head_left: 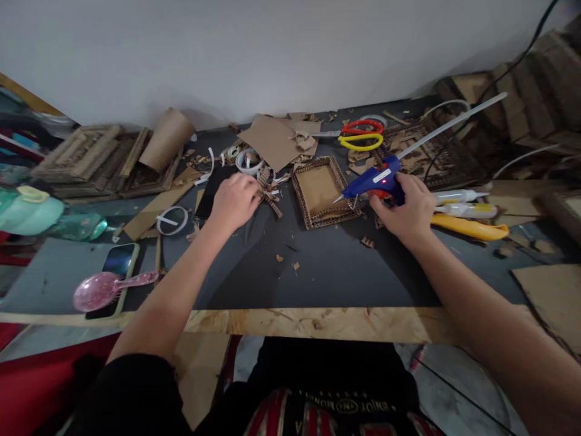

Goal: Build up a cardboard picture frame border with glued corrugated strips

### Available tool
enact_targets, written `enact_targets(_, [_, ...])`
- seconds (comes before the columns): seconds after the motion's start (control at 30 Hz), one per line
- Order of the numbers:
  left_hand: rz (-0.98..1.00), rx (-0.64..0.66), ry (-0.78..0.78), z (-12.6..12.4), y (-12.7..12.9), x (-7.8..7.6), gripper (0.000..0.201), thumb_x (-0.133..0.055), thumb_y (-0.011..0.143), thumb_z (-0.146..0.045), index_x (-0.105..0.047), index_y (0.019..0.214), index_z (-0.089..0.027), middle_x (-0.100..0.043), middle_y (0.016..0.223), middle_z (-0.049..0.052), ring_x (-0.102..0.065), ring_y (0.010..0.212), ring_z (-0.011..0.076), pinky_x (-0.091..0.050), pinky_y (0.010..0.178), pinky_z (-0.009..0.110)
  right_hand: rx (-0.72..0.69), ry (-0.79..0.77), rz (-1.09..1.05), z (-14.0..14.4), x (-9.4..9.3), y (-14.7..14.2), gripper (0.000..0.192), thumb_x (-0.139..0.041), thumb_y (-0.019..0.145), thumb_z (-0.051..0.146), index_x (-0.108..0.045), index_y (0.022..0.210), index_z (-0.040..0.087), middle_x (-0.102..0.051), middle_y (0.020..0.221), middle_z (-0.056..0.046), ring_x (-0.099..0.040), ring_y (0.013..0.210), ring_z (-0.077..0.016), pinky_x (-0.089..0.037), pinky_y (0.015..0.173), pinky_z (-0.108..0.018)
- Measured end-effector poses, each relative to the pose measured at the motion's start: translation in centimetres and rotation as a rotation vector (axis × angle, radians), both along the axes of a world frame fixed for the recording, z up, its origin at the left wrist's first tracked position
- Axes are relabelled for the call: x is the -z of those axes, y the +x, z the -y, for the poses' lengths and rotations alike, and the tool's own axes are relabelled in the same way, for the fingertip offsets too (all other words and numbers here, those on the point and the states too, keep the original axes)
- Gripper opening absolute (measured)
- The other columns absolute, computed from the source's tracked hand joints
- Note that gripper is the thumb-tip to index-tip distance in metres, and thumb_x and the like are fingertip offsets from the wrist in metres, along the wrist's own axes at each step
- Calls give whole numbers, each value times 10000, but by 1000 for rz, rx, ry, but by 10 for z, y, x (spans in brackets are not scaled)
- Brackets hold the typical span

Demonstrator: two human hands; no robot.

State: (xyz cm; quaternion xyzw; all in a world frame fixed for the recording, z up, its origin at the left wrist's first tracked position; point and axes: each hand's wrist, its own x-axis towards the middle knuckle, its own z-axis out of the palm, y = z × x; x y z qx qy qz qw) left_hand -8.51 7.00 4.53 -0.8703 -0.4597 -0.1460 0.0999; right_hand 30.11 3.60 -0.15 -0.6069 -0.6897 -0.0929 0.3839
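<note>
My right hand (411,209) is wrapped round a blue hot glue gun (374,181), whose small light glows red. A long glue stick (454,124) sticks out of its back, and its nozzle points left over the right side of a shallow cardboard tray (320,188) with corrugated edging. My left hand (238,197) is over the scraps left of the tray, fingers curled down and closed. A corrugated cardboard strip (275,207) lies right at its fingertips; whether they grip it is hidden.
Red and yellow scissors (363,134), a flat cardboard sheet (276,142) and scraps lie behind the tray. At left are a tape roll (172,220), a pink hairbrush (97,290) on a phone (120,266), and a cardboard tube (167,139). A yellow-handled tool (469,227) lies at right.
</note>
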Motion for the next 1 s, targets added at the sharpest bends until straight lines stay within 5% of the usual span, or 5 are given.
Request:
enact_targets(0.17, [202, 26, 25, -17, 23, -12, 271, -570, 953, -254, -632, 1214, -221, -624, 1314, 119, -553, 1288, 328, -447, 1126, 582, -5, 5, 27, 1, -1, -1, 494, -588, 859, 493, -600, 1239, 179, -693, 1075, -168, -663, 1024, -330, -561, 837, -490])
enact_targets(0.3, [99, 288, -176, -37, 60, -8, 194, -692, 875, -220, -678, 1067, -240, -583, 1401, 95, -462, 1417, 316, -411, 1164, 550, 39, 61, 29, 2, -1, 3, 525, -560, 869, 518, -575, 1267, 177, -680, 1070, -167, -660, 983, -325, -555, 810, -490])
enact_targets(0.47, [-121, 336, -201, -51, 76, -6, 191, -778, 832, -286, -677, 977, -215, -663, 1230, 102, -539, 1338, 297, -469, 1102, 459, 59, 47, 39, 2, -7, 11, 557, -532, 867, 538, -579, 1277, 164, -680, 1047, -185, -657, 958, -354, -543, 763, -523])
enact_targets(0.8, [-165, 73, -251, 61, 130, 7, 297, -521, 1011, -320, -643, 1217, -143, -727, 879, 130, -714, 709, 251, -521, 578, 315, 78, 74, -61, -2, -12, 15, 495, -567, 854, 562, -624, 1205, 216, -711, 1051, -176, -660, 939, -344, -538, 799, -527])
enact_targets(1.0, [160, -58, -343, 72, 179, -7, 465, -453, 1039, -347, -469, 1406, -62, -718, 1062, 180, -723, 881, 243, -587, 727, 331, 85, 123, -107, -6, -5, 17, 502, -605, 799, 554, -609, 1142, 187, -698, 1028, -166, -669, 954, -334, -535, 839, -529])
